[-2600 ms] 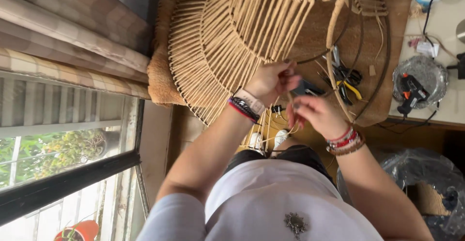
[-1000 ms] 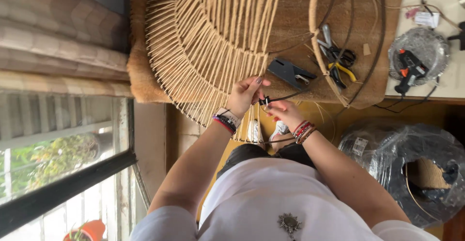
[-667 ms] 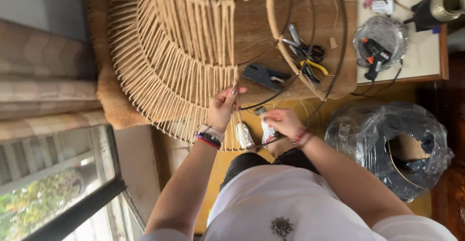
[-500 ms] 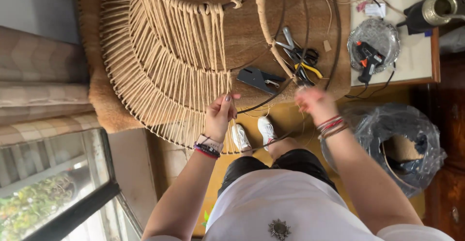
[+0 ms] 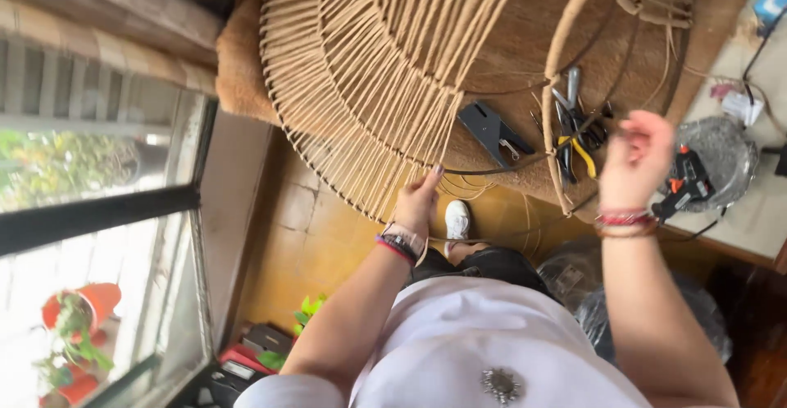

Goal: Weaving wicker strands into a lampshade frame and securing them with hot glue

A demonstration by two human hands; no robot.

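A large round wire frame wrapped in tan cord (image 5: 361, 88) lies on a brown table (image 5: 508, 56). My left hand (image 5: 420, 201) pinches the dark rim wire and cord at the frame's near edge. My right hand (image 5: 635, 158) is raised to the right, fingers closed on what looks like a thin strand of cord; the strand itself is hard to see. A cord-wrapped hoop (image 5: 561, 88) curves between my hands.
A black staple gun (image 5: 492, 132) and several pliers (image 5: 574, 121) lie on the table. A glue gun (image 5: 684, 183) rests on a foil tray at right. A dark plastic bag (image 5: 623, 293) sits on the floor. A window (image 5: 90, 211) is at left.
My right hand has swung out to the right and up, away from the left. The left hand stays at the frame's rim. The camera has shifted so the frame sits further right.
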